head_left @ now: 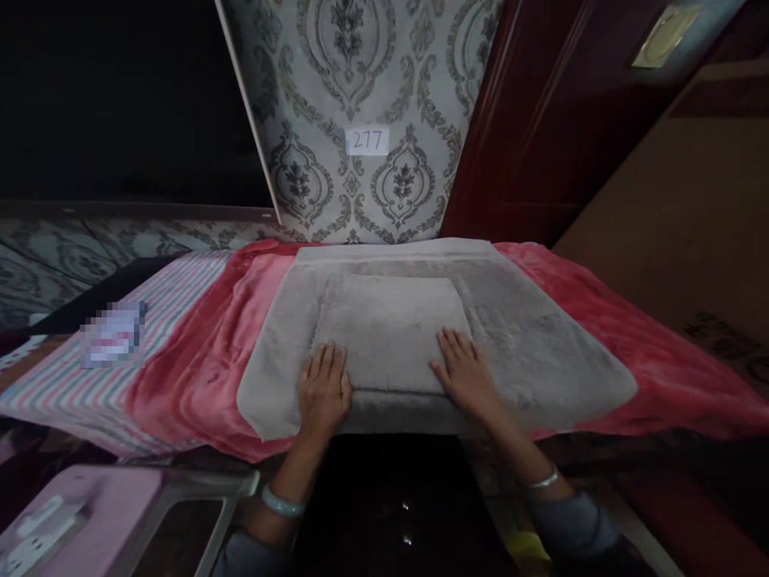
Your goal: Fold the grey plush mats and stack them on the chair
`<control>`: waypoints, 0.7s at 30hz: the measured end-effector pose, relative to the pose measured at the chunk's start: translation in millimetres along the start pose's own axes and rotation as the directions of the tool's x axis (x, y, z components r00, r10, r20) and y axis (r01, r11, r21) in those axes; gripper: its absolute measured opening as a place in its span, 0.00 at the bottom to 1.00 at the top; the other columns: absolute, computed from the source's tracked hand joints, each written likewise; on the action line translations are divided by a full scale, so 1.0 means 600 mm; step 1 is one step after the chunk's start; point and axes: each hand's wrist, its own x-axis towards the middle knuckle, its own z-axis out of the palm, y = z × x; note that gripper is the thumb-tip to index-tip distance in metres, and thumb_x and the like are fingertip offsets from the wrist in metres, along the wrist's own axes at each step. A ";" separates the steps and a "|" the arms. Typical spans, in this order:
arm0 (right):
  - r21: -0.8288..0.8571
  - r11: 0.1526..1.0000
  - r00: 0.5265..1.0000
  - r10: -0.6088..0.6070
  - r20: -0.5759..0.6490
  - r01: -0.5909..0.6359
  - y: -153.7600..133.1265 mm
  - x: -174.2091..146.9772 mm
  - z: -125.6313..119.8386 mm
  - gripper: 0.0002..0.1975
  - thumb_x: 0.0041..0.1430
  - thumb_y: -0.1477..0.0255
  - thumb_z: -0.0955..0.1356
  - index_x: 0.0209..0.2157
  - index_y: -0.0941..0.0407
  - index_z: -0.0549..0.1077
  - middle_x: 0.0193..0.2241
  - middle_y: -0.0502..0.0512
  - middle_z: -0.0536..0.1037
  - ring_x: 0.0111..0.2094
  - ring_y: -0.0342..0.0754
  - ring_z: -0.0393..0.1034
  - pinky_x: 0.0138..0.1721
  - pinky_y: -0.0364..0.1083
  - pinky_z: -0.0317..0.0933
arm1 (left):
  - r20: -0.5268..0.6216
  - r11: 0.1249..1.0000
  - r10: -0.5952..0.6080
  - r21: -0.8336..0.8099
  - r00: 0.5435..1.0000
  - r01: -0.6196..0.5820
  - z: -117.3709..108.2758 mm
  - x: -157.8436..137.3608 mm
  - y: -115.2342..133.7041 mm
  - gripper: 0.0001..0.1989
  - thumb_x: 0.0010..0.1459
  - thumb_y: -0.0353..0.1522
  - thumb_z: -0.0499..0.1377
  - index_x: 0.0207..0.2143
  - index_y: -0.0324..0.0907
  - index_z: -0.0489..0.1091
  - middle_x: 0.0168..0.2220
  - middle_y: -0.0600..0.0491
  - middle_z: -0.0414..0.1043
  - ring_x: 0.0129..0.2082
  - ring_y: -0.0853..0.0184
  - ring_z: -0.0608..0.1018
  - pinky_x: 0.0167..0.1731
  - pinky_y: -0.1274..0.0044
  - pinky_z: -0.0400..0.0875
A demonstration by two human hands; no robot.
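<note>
A grey plush cloth [534,344] is spread over the table, with a smaller folded grey plush piece [390,328] lying flat on its middle. My left hand [324,389] rests palm down at the near left corner of the folded piece, fingers stretched forward. At its right edge lies my right hand [465,369], also flat, fingers spread and pointing away from me. Neither hand grips anything. Whether the folded piece is separate from the cloth under it, I cannot tell.
Beneath the grey cloth is a red plush blanket [216,344], over a striped cloth [162,312] at left. A blurred-out item [114,335] lies on the stripes. Behind are a dark screen [120,104] and a wall label [368,141]; a cardboard box [678,208] stands right.
</note>
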 end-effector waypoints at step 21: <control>0.743 0.621 0.937 0.347 0.028 -0.252 0.116 0.153 -0.009 0.23 0.53 0.72 0.69 0.53 0.56 0.75 0.44 0.58 0.81 0.47 0.55 0.74 0.51 0.49 0.64 | 0.018 0.996 -0.005 -0.087 1.000 0.006 -0.005 0.001 -0.016 0.23 0.65 0.33 0.49 0.59 0.37 0.70 0.63 0.40 0.66 0.64 0.51 0.68 0.59 0.59 0.62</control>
